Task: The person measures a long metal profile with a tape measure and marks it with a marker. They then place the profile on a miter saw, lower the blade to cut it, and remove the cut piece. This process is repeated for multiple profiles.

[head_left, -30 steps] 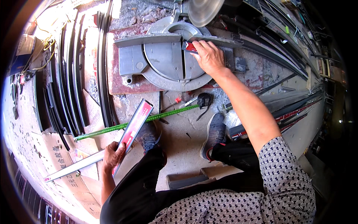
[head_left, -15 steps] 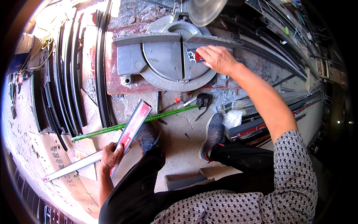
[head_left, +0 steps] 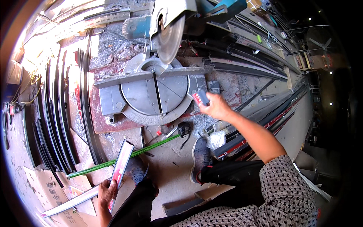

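My left hand point(head_left: 107, 192) is closed round a metal profile strip point(head_left: 121, 160) with a red and white face, tilted up past my left shoe. A second pale strip point(head_left: 72, 200) runs from that hand down over the cardboard; whether it is gripped too, I cannot tell. My right hand point(head_left: 216, 106) pinches a short profile offcut point(head_left: 200, 99), dark with a red face, just off the right side of the mitre saw's grey table point(head_left: 140, 94). Above the table the round saw blade point(head_left: 170, 39) is raised.
A black tape measure point(head_left: 184, 128) lies before the saw, its green tape point(head_left: 151, 149) pulled out leftward under the held strip. Long dark profiles point(head_left: 88, 102) lie at left, more point(head_left: 245, 68) at right. Cardboard point(head_left: 49, 189) covers the floor at lower left.
My right hand has carried the offcut from over the saw table to its right side. The view has shifted, showing more of the saw head. My left hand keeps its hold on the strip.
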The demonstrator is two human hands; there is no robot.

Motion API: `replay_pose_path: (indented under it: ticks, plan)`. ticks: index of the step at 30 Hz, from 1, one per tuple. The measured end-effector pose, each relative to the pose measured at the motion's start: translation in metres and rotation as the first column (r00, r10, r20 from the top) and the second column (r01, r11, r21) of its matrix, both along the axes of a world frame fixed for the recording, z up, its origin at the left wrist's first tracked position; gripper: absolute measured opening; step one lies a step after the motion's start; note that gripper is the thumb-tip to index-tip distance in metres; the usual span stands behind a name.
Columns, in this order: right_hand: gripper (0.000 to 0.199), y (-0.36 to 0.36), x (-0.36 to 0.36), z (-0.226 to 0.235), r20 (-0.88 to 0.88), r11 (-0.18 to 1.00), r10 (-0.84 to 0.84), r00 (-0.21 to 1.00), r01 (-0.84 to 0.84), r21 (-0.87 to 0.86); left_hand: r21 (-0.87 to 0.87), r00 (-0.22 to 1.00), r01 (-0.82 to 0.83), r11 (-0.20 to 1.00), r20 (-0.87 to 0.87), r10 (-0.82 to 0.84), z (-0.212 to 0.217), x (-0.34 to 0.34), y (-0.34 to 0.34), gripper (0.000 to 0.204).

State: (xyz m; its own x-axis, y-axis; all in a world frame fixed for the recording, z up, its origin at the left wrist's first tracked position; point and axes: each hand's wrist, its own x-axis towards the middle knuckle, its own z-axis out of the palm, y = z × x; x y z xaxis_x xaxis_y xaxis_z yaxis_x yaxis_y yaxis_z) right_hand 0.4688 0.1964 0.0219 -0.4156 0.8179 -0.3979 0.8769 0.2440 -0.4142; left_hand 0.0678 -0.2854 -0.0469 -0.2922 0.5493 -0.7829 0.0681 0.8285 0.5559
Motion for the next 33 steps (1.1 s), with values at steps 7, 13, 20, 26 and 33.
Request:
replay_pose_path:
  ticks: [7, 13, 20, 26, 33]
  plan:
    - [0.038, 0.127, -0.016, 0.115, -0.854, 0.913, -0.38, 0.355, 0.29, -0.286, -0.095, 0.989, 0.113, 0.989, -0.082, -0.121, 0.017, -0.005, 0.003, 0.05]
    - [0.039, 0.062, 0.008, 0.047, -0.58, 0.951, -0.302, 0.756, 0.281, -0.13, -0.144, 0.995, 0.072, 0.987, -0.059, -0.081, 0.025, -0.015, -0.01, 0.056]
    - [0.031, -0.074, 0.022, -0.046, -0.405, 0.893, -0.415, 0.815, 0.279, -0.354, -0.244, 0.99, 0.076, 0.967, -0.097, -0.102, 0.026, -0.044, -0.068, 0.064]
    - [0.023, -0.128, 0.006, -0.065, -0.339, 0.875, -0.351, 0.873, 0.176, -0.451, -0.526, 0.964, 0.202, 0.826, -0.04, -0.261, 0.061, -0.097, -0.07, 0.075]
    - [0.023, -0.147, -0.003, -0.073, -0.327, 0.899, -0.277, 0.903, 0.124, -0.42, -0.591, 0.923, 0.249, 0.767, -0.097, -0.374, 0.044, -0.115, -0.094, 0.066]
